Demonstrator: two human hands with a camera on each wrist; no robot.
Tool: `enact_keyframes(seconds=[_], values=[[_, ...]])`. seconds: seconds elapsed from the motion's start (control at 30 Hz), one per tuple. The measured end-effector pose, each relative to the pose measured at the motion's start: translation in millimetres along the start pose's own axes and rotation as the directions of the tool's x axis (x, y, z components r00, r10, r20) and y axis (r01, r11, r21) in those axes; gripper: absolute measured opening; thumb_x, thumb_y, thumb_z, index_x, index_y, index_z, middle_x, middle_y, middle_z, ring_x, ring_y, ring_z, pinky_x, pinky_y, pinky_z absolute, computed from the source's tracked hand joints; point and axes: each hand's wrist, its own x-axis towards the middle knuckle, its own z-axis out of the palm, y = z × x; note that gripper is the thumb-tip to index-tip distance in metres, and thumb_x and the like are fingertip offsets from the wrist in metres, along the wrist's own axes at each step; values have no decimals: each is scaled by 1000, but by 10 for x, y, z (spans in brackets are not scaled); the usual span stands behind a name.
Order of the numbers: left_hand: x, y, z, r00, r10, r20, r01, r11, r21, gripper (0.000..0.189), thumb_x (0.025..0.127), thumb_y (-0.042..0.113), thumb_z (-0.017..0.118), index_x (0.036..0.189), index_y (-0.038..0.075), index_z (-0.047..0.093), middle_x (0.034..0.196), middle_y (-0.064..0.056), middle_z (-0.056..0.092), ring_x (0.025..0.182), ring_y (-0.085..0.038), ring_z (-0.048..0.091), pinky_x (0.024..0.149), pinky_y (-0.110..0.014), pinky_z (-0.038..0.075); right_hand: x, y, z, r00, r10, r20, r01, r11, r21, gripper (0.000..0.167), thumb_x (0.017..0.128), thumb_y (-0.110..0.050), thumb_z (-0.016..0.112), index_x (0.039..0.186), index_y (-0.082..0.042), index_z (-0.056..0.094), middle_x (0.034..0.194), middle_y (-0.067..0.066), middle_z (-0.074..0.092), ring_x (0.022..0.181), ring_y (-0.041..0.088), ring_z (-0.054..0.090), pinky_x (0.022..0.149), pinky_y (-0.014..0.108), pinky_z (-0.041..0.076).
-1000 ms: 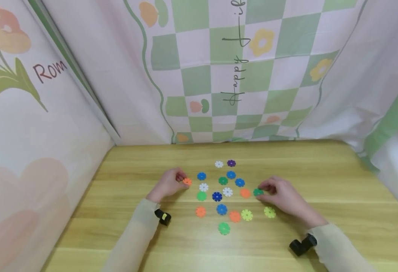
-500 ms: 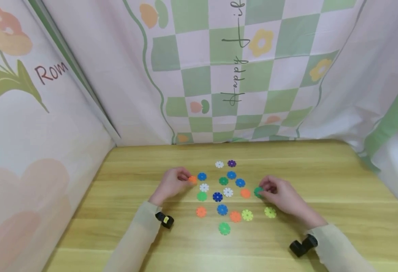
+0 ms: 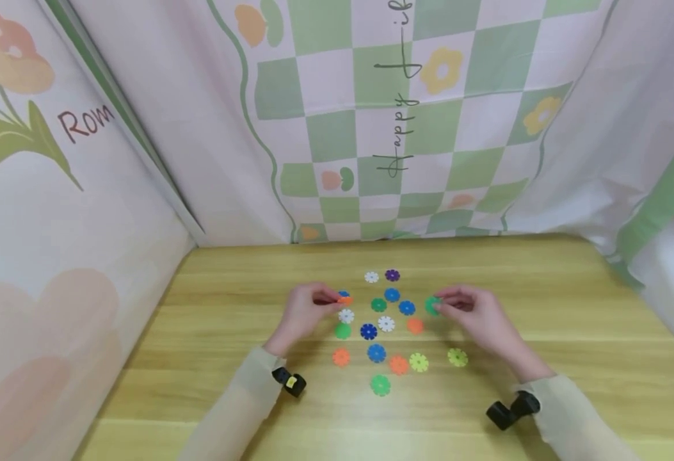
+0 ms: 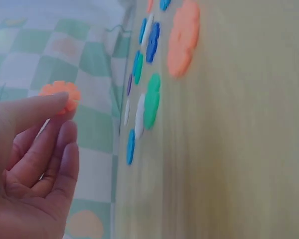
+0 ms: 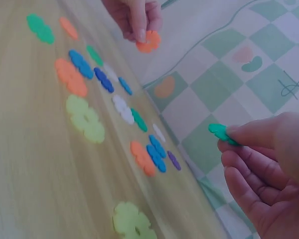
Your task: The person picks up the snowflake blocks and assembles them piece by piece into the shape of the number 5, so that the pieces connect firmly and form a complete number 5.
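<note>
Left hand (image 3: 308, 310) pinches orange disc (image 4: 60, 94); right hand (image 3: 477, 315) pinches green disc (image 5: 220, 131). Surface (image 3: 227, 301): 5 blue discs (image 3: 376, 353), 3 white (image 3: 386, 323), 3 green (image 3: 379, 385), 3 orange (image 3: 340, 357), 2 yellow (image 3: 457, 356), 1 purple (image 3: 392, 275).

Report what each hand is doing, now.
Left hand: closed, pinching an orange flower-shaped disc.
Right hand: closed, pinching a green flower-shaped disc.

The held orange disc (image 3: 345, 300) partly hides a blue disc (image 3: 344, 294) from overhead.
</note>
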Motion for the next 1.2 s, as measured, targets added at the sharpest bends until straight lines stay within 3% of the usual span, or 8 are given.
enact_keyframes(seconds=[0.27,0.5,0.6,0.87,1.2], values=[[-31,120,190,998,63,26,-60,994,-95,7,89,10,81,95,11,77,90,4,74,82,-13,69,72,-29,59,6,-177,62,998,56,12,-57,994,89,26,95,-16,74,116,-1,69,101,11,74,89,30,72,81,41,60],[-74,201,330,994,104,30,-98,981,-167,8,88,10,82,93,12,77,90,5,74,82,-14,70,71,-31,60,33,-260,172,997,72,26,-75,987,146,26,95,-19,74,115,-2,70,97,8,75,86,26,72,80,33,60],[-89,226,376,992,118,33,-111,979,-173,7,88,9,81,93,13,77,89,6,74,81,-14,70,69,-31,60,40,-294,227,997,76,33,-81,979,188,27,95,-21,74,114,-2,70,94,7,76,86,30,73,79,31,60],[-116,264,452,987,159,25,-152,971,-182,6,89,8,80,93,12,77,88,7,73,80,-13,69,69,-34,60,30,-390,334,997,73,28,-78,961,264,28,94,-19,76,113,2,70,92,12,75,84,33,72,77,41,61],[-161,221,499,983,184,15,-179,968,-174,7,89,7,80,91,13,77,88,8,72,82,-11,68,74,-30,59,0,-402,455,995,92,27,-96,944,314,26,94,-10,75,112,8,68,89,16,74,79,30,73,73,34,61]])
